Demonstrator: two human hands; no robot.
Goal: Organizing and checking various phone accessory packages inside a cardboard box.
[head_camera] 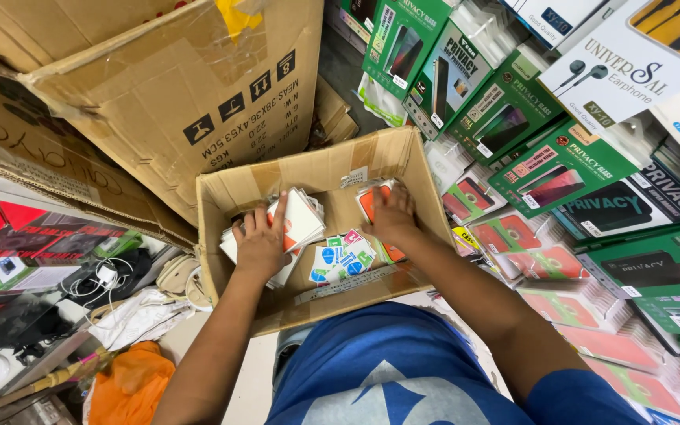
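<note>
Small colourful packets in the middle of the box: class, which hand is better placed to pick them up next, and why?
Probably the right hand: its wrist lies beside the packets, while the left hand presses on a white stack.

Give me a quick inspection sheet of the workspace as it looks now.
Surface: open cardboard box on the person's lap.
Job's things: white and red flat packets under left hand; orange packet under right hand.
Clutter: small coloured sachets loose in the box.
Grippers: both hands flat on the packets, fingers spread.
Cables: white cable at left.
Surroundings: large carton above; green retail packs hanging at right; orange bag below left.
</note>
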